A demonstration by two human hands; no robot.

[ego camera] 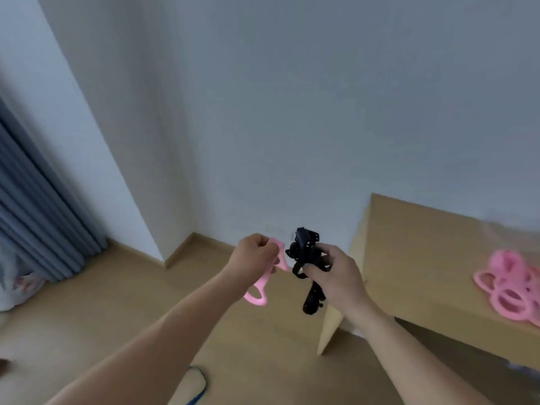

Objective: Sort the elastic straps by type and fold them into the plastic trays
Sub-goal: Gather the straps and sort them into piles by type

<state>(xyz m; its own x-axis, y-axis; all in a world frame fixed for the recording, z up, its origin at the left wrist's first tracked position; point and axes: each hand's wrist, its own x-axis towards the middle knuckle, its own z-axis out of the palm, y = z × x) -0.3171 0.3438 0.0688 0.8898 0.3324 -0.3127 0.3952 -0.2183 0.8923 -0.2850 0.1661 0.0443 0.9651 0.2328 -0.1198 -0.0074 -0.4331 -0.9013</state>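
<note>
Left hand (pixel 256 256) grips pink strap (pixel 261 288), right hand (pixel 337 277) grips black straps (pixel 304 249)

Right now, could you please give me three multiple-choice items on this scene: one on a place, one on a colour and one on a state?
1. Where does the pink pile lie?
A. on the table
B. on a chair
C. in a drawer

2. What colour is the bundle in the right hand?
A. pink
B. black
C. white

3. How is the left hand?
A. flat and empty
B. curled and empty
C. gripping a pink strap

Answers:
1. A, since the pile rests on the tabletop at the right.
2. B, since the bundle is plainly black.
3. C, since the fingers curl round the strap, which hangs below the hand.
</note>
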